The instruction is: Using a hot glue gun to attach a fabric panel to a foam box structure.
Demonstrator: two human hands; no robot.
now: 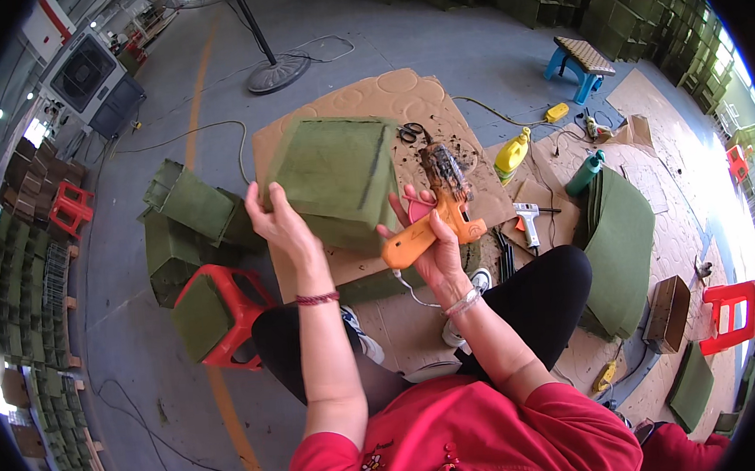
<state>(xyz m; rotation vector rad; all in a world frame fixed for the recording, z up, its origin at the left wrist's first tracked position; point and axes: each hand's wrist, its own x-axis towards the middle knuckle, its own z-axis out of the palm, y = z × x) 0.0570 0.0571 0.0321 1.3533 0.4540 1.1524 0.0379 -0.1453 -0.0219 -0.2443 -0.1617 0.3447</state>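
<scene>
A green box (pixel 329 173) of felt-like sheet with dark seams stands slightly tilted on a cardboard-topped work surface (pixel 402 89) in front of me. My left hand (pixel 291 233) is at its left side, fingers stretched out and apart along the wall; firm contact is hard to make out. My right hand (pixel 441 262) is closed round an orange glue gun (pixel 411 243), whose blackened, glue-crusted front (pixel 445 168) points away from me. Some right fingers reach toward the box's near right side. Black-handled scissors (pixel 411 132) lie among dark crumbs beyond the gun.
Green boxes (pixel 187 205) and a red stool (pixel 241 311) stand left. Right are a yellow bottle (pixel 512 156), a teal bottle (pixel 585 174), a white glue gun (pixel 528 223), green sheets (pixel 619 249) and a blue stool (pixel 580 64). A fan base (pixel 279 73) and cords cross the floor.
</scene>
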